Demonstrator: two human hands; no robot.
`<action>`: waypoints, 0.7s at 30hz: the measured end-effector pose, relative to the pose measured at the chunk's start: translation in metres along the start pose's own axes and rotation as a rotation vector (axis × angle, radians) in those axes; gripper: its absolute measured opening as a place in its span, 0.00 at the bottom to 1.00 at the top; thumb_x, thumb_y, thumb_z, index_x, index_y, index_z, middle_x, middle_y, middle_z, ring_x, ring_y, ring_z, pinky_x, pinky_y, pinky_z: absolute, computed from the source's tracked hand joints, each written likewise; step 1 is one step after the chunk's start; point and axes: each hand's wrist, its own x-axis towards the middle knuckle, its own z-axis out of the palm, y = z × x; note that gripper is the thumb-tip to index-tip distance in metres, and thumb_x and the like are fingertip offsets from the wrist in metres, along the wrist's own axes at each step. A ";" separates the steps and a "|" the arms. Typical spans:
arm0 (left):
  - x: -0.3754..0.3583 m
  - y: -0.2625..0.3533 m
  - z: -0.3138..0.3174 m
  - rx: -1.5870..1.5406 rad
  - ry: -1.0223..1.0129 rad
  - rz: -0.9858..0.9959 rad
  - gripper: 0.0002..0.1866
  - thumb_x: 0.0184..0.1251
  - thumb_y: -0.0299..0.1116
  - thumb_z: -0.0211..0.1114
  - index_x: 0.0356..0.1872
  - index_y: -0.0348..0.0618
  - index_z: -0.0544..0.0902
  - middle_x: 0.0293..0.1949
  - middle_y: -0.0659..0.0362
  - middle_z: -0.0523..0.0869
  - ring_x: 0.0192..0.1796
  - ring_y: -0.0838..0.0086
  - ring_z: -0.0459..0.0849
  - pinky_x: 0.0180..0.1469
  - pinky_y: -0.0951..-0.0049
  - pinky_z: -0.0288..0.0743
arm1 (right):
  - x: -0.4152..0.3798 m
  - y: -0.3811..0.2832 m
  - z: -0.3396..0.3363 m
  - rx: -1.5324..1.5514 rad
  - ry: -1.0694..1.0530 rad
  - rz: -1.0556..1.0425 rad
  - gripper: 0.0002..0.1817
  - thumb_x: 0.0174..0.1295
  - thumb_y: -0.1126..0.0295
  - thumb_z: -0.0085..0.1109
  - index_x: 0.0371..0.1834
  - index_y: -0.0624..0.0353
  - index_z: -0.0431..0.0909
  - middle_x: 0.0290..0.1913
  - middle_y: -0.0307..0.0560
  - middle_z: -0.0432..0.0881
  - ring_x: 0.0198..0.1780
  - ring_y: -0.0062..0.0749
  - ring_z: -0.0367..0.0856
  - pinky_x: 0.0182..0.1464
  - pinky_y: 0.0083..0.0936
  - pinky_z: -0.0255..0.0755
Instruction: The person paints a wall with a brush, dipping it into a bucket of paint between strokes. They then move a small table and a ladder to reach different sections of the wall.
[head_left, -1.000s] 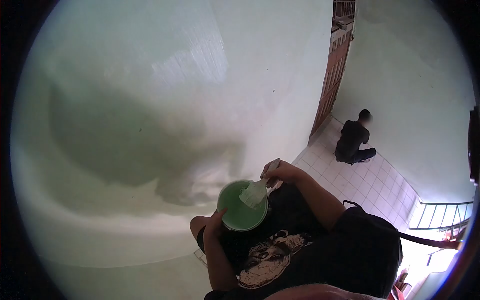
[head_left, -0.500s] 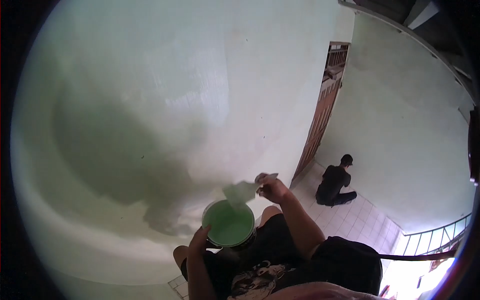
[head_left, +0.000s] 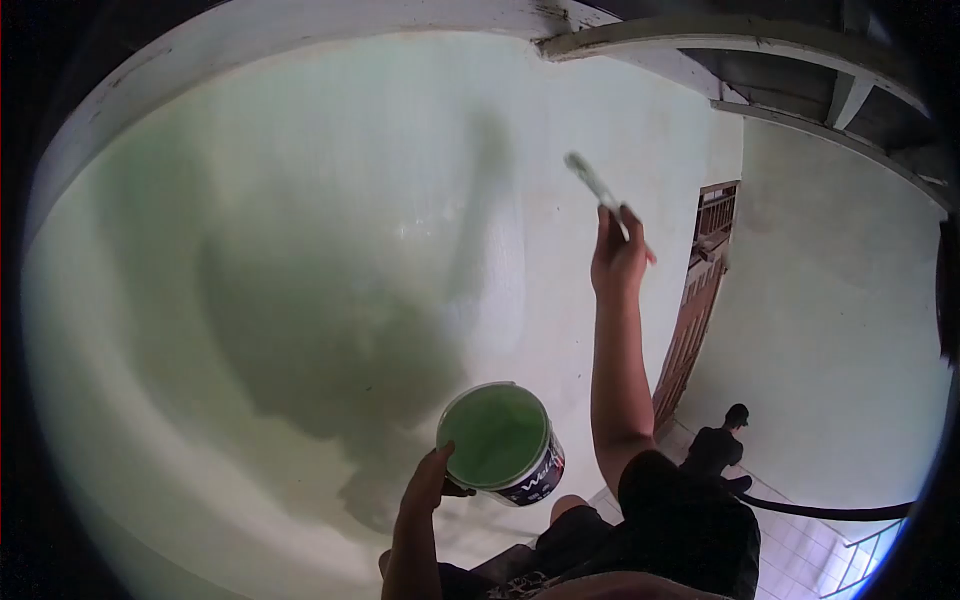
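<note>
My left hand (head_left: 432, 478) grips the near left rim of a paint bucket (head_left: 530, 478), thumb over the edge and fingers beneath. Pale green paint (head_left: 498, 440) shows inside the bucket. Raised up high, my right hand (head_left: 620, 252) closes around the handle of a paintbrush (head_left: 592, 182), whose bristles point up and to the left. Beyond both hands stands a light green wall (head_left: 380, 180), with a wet, shiny patch (head_left: 425, 232) left of the brush. My shadow falls dark across that wall.
A person (head_left: 715, 448) in dark clothes and a cap sits on the tiled floor (head_left: 800, 545) by the far wall (head_left: 840, 300). A brown wooden door (head_left: 690, 325) is set at the wall's right end. Pale beams (head_left: 740, 40) run overhead, and a railing (head_left: 870, 560) shows at lower right.
My right hand has lifted the paintbrush from over the bucket up toward the wall. The view has tilted upward, bringing in more of the beams. My left hand keeps its hold on the bucket.
</note>
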 end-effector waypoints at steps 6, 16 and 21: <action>0.002 -0.002 0.004 -0.018 0.017 -0.012 0.31 0.64 0.51 0.52 0.53 0.28 0.68 0.41 0.44 0.80 0.33 0.57 0.84 0.30 0.62 0.84 | 0.092 0.059 0.079 -0.128 -0.122 -0.300 0.11 0.59 0.76 0.55 0.42 0.66 0.65 0.44 0.53 0.72 0.46 0.38 0.77 0.53 0.28 0.75; 0.026 -0.012 -0.003 0.008 0.065 -0.134 0.28 0.66 0.45 0.49 0.56 0.30 0.65 0.43 0.42 0.79 0.34 0.53 0.84 0.33 0.60 0.84 | 0.199 0.128 0.113 -0.132 -0.137 -0.403 0.09 0.60 0.74 0.56 0.39 0.63 0.65 0.42 0.51 0.76 0.42 0.34 0.81 0.45 0.29 0.80; 0.057 -0.038 -0.021 0.006 0.047 -0.178 0.27 0.66 0.44 0.49 0.56 0.29 0.65 0.43 0.43 0.79 0.34 0.55 0.84 0.32 0.61 0.84 | 0.223 0.157 0.099 -0.180 -0.166 -0.475 0.09 0.59 0.75 0.56 0.38 0.64 0.66 0.42 0.51 0.76 0.43 0.35 0.81 0.42 0.29 0.81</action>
